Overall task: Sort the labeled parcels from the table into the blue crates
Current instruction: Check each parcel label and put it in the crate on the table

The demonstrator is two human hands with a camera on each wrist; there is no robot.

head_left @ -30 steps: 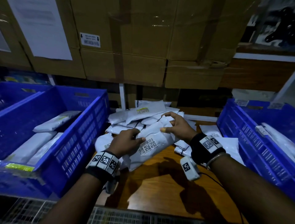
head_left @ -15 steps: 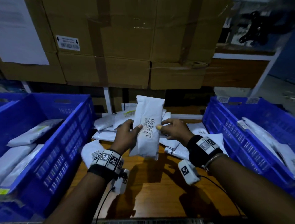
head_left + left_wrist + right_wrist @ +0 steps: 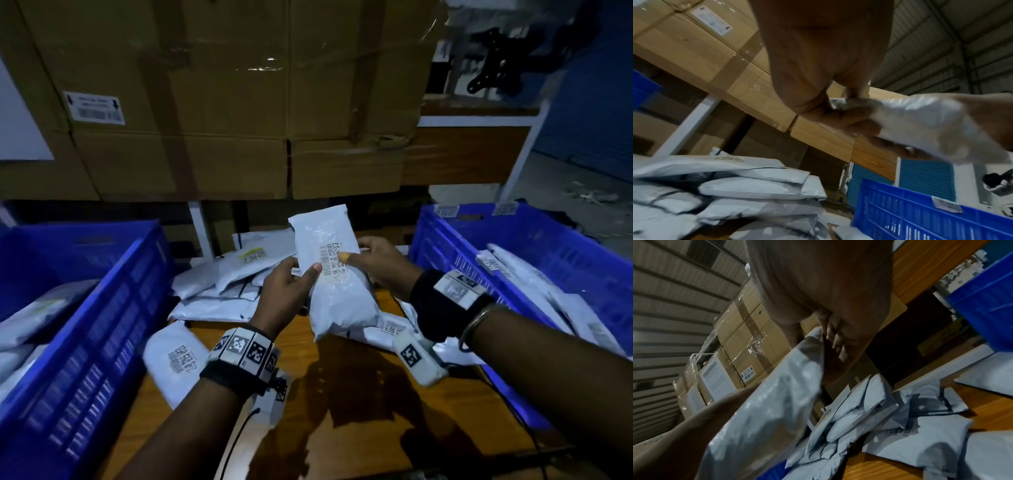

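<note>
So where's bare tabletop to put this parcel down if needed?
Bare wooden table lies near the front edge, between both forearms, below the held parcel. Crowded: the parcel pile behind the left hand, and parcels under the right hand.

The scene is dimly lit. Behind the wooden worktop (image 3: 359, 428), stacked cardboard boxes (image 3: 222, 102) wrapped in clear film are seen, one marked with a white label (image 3: 94, 107). A white post (image 3: 200, 228) stands below them at the worktop's far edge. A corrugated metal roof (image 3: 951, 40) is seen overhead, and a grey floor (image 3: 565, 205) at the far right.
</note>
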